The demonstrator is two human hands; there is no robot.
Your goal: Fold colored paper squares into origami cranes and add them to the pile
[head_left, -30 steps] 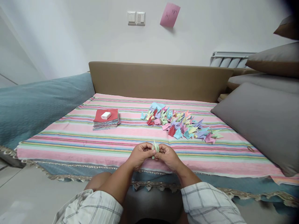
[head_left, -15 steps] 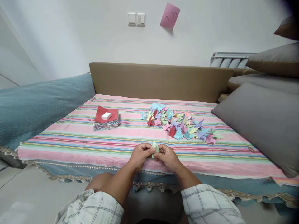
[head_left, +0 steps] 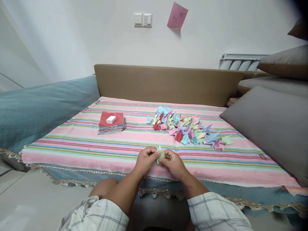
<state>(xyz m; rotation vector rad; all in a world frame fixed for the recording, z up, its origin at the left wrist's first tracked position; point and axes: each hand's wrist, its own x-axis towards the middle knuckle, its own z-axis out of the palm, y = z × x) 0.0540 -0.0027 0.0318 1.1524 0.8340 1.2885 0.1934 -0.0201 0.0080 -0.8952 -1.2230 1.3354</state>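
Both of my hands meet over the front edge of a striped pink cloth (head_left: 79, 146). My left hand (head_left: 145, 160) and my right hand (head_left: 173, 163) pinch a small pale green folded paper piece (head_left: 160, 153) between their fingertips. Farther back on the cloth lies a heap of several folded paper cranes (head_left: 186, 130) in many colours. To the left of the heap sits a stack of square paper sheets (head_left: 111, 123), red on top, with a small white box (head_left: 111, 119) resting on it.
A brown backrest (head_left: 166, 83) runs behind the cloth. A teal blanket (head_left: 36, 109) rises at the left, and grey cushions (head_left: 271, 125) crowd the right side. On the wall hang light switches (head_left: 142, 20) and a pink note (head_left: 177, 16).
The view has shifted slightly. My hands stay together on the green paper, with only small finger movements.
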